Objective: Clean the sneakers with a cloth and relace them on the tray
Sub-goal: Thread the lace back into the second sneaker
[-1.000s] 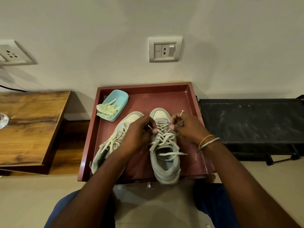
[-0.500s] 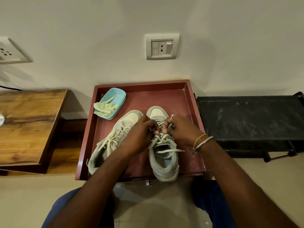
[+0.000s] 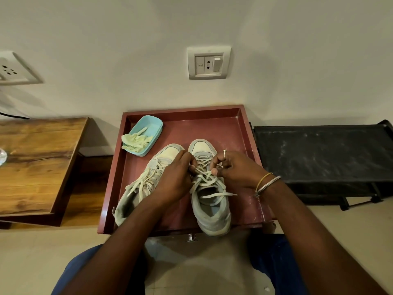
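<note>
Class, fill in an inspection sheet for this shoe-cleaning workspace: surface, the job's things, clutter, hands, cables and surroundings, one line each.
Surface: red tray, set against the wall.
Job's things: left sneaker and right sneaker side by side on the tray; cloth in a blue dish at the tray's far left corner.
Clutter: a clear object on the wooden table, too cut off to identify.
Hands: left hand and right hand both pinch the laces of the right sneaker.
Cables: one dark cable at the left edge.
Surroundings: black rack on the right; two wall sockets.
</note>
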